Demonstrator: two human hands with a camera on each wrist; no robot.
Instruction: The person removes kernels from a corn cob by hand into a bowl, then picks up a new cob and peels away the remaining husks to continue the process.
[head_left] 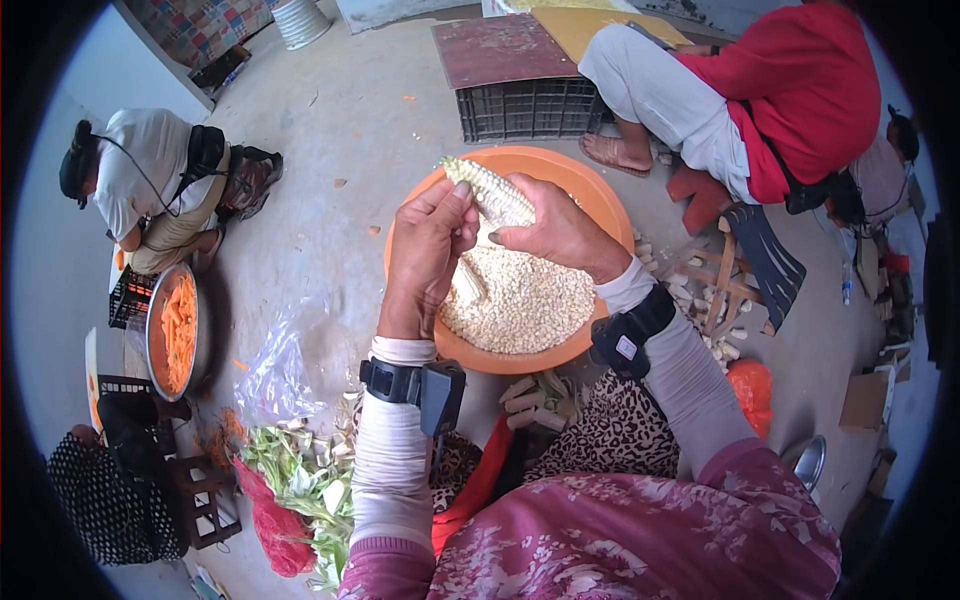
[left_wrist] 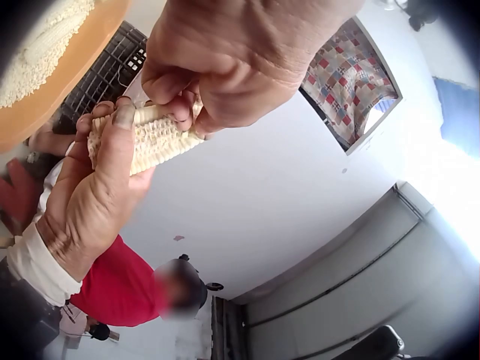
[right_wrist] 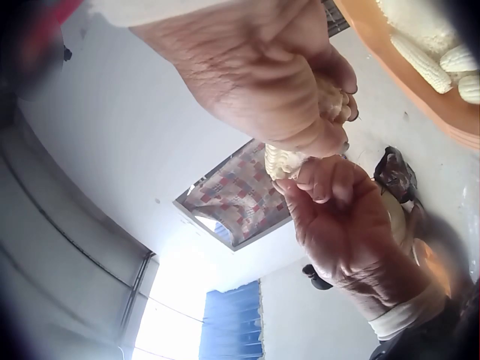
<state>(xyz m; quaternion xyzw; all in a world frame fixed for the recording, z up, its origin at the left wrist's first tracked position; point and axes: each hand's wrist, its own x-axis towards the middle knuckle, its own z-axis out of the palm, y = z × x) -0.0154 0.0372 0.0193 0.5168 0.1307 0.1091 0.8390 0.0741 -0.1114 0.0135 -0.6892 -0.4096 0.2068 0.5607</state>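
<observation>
Head view: I note a pale, cream-white corn cob (head_left: 497, 192), raised above a wide orange plastic basin (head_left: 600, 190) and tilted, its tip to the upper left. My judgement: over the basin, anything that comes loose has the heap of pale kernels (head_left: 525, 315) beneath it. A second pale cob (head_left: 467, 283) lies on that heap. My right hand (head_left: 563, 228) grips the thicker part, apparently to steady it; my left hand (head_left: 428, 240) is at the tip side, fingers curled, thumb and forefinger nearly together. Green and whitish corn husks (head_left: 310, 475) lie on the floor outside the basin, beside a red mesh sack (head_left: 275, 520).

Left wrist view: the cob lies between my hands, with pitted rows exposed on the near face. My right thumb is laid across it, fingers wrapped behind, leaving little gap. My left fingers are bent in a narrow pinch against its other end. Whether a kernel sits between them, I cannot tell.

Right wrist view: my right fingers are closed round the cob, which they largely cover. Just below, my left thumb and fingertips touch the exposed end. More pale cobs (right_wrist: 420, 64) rest inside the basin.
</observation>
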